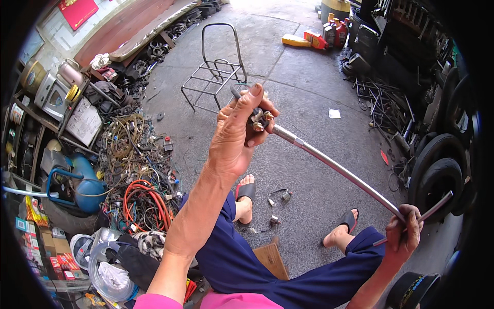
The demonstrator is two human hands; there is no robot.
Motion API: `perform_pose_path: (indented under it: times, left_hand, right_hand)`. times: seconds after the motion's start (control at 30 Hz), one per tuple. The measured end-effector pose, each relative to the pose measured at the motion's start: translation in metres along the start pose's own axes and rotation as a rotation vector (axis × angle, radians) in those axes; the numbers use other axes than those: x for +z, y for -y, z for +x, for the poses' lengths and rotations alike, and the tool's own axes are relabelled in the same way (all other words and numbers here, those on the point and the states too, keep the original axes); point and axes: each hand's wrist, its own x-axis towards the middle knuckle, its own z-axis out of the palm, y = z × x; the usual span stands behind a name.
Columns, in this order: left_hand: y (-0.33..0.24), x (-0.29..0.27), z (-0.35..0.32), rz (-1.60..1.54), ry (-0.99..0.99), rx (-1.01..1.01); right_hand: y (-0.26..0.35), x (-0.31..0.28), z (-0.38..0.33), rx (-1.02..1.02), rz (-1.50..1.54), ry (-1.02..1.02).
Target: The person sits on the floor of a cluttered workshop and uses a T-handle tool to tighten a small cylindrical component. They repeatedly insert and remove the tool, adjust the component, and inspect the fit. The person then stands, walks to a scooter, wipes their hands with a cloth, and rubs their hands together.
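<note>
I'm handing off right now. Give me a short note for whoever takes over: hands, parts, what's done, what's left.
Left hand: raised, closed around the brass-fitted end of a chrome metal tube.
Right hand: gripping the tube's far end plus a thin rod.
The tube spans between the hands, above the knees.
On the concrete floor between the feet: a small wired part.
Done or left: cannot tell from this view.

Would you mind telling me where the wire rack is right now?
In the head view, the wire rack stands on the concrete floor at upper centre, just beyond the left hand, right of the cable pile.
</note>
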Motion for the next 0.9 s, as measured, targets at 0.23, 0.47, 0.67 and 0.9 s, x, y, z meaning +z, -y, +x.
perform_pose_path:
  times: [0.23,0.47,0.67,0.9]
  left_hand:
    - [-0.001,0.002,-0.005,0.163,-0.105,0.030]
    - [-0.003,-0.002,-0.005,0.200,-0.174,0.066]
    - [-0.001,-0.008,-0.011,0.287,-0.156,0.124]
    - [0.011,-0.004,-0.009,0.456,-0.147,0.227]
  right_hand:
    - [-0.003,0.004,0.005,0.022,0.006,-0.059]
    - [-0.003,0.007,0.006,0.027,0.018,-0.050]
    - [-0.011,0.023,0.004,0.054,0.007,-0.112]
    - [-0.007,0.023,0.007,0.218,0.123,-0.037]
